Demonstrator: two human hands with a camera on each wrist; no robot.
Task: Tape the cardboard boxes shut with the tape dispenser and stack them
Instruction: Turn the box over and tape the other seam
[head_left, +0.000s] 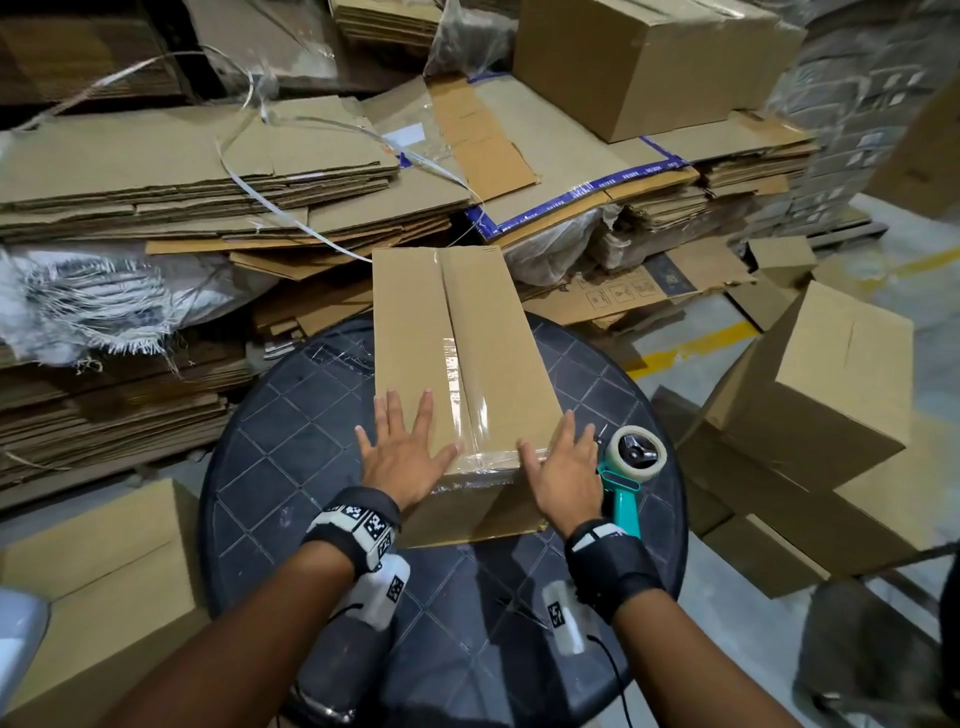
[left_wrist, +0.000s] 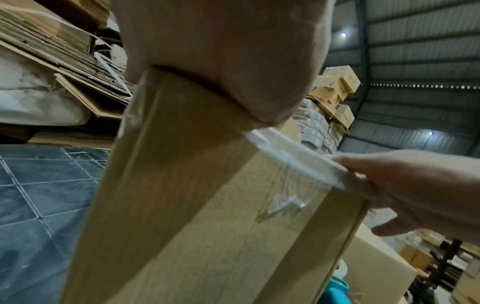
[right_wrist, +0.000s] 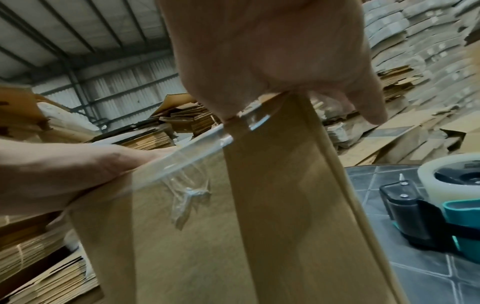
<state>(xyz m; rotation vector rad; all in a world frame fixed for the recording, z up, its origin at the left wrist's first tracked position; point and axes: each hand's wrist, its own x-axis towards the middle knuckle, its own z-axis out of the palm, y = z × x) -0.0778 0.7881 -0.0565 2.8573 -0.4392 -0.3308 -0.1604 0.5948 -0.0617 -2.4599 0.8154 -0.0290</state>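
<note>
Your two forearms, each with a black wrist strap, come nearest the head camera and reach forward over the dark round tabletop (head_left: 291, 447). Starting on the left, your left hand (head_left: 402, 457) lies flat on the near left part of the long cardboard box (head_left: 447, 322), fingers straight and spread, gripping nothing. A strip of clear tape (head_left: 470, 395) runs along the centre seam of that box and folds over its near edge between your hands. Your right hand (head_left: 563, 470) rests on the near right corner, fingers also straight, its grip wide and empty. Just right of it the teal tape dispenser (head_left: 631, 467) lies on the tabletop, roll facing up, beside the box.

What the next move turns on, as I judge it: the box's long axis points straight away from you, and both hands sit at its near end, one on each side of the seam. Neither hand is nearer than the other. For the dispenser, your right hand is by far the closer.

Both wrist views show what the head view hardly does: the tape end on the near face is wrinkled and bunched, not lying flat.
</note>
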